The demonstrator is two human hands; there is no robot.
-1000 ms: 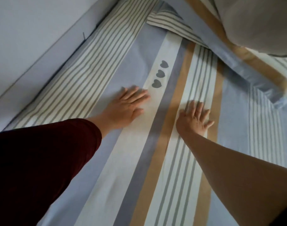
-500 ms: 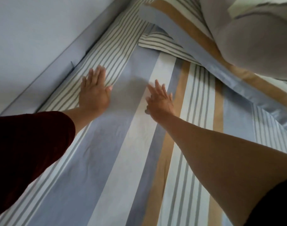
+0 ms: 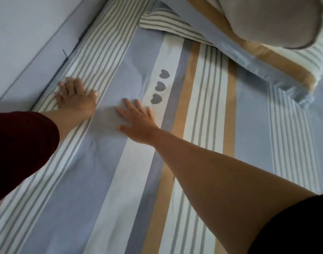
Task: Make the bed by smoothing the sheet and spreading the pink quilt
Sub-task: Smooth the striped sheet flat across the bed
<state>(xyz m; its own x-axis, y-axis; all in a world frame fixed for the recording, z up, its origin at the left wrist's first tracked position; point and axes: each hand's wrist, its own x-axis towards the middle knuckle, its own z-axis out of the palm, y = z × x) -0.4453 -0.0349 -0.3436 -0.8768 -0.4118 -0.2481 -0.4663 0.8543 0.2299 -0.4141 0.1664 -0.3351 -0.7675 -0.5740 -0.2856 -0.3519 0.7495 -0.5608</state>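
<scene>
Lying flat and filling most of the view, the striped sheet (image 3: pixel 202 125) is stretching out under both hands, its blue, white, tan and grey bands running away from the person. Its left edge is meeting the pale wall (image 3: pixel 28 33). At the upper right a pillow (image 3: pixel 267 57) in matching striped cloth is resting on the sheet, and a pale cushion (image 3: pixel 267 19) is sitting on top of it. A dark red sleeve (image 3: pixel 19 153) is covering the left upper arm.

The right hand (image 3: pixel 136 120) is pressing flat on the blue band, fingers spread, just beside three grey hearts (image 3: pixel 160 86) printed on the white band. The left hand (image 3: pixel 76 99) is bearing down on the thin-striped border beside the wall with its fingers bent. Whether they are pinching cloth I cannot tell.
</scene>
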